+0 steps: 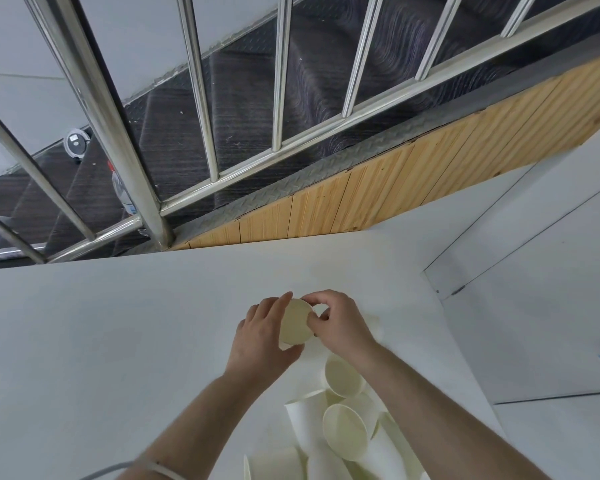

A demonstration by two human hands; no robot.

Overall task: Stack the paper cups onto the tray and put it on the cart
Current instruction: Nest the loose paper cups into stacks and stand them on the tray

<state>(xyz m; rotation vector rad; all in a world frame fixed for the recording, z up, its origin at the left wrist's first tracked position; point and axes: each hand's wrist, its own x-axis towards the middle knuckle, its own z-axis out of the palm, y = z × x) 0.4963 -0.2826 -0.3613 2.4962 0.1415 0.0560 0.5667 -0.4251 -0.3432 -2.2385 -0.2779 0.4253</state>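
- The left hand (pixel 260 336) curls its fingers round the near side of a paper cup (pixel 296 322), thumb lying up along the rim, so it grips the cup from the left.
- The right hand (pixel 340 320) pinches the far right edge of the same cup between thumb and bent fingers (the fingertips meet right at the rim).
- The cup is held between both hands just above the white table (pixel 101 341), its open mouth turned toward the camera so the pale cream inside shows.
- Whether it is one cup or several nested together cannot be told from this angle.
- Just nearer than the held cup, under the right forearm, lies a loose pile of cups (pixel 343 431) on the table; some lie on their sides, two show their round openings, and they touch and overlap each other.
- A thin pale band (pixel 160 470) circles the left forearm, well nearer than the cup, at the bottom edge of the view.
- Beyond the cup, past the table's far edge, runs a strip of wooden panelling (pixel 413 181) (light, with vertical boards).
- Above the panelling stands a steel railing (pixel 201 98) with upright bars, and dark stairs (pixel 319 71) show through them.
- Far left of the cup, behind the railing, a plastic bottle (pixel 122 190) with a red cap stands on a step.
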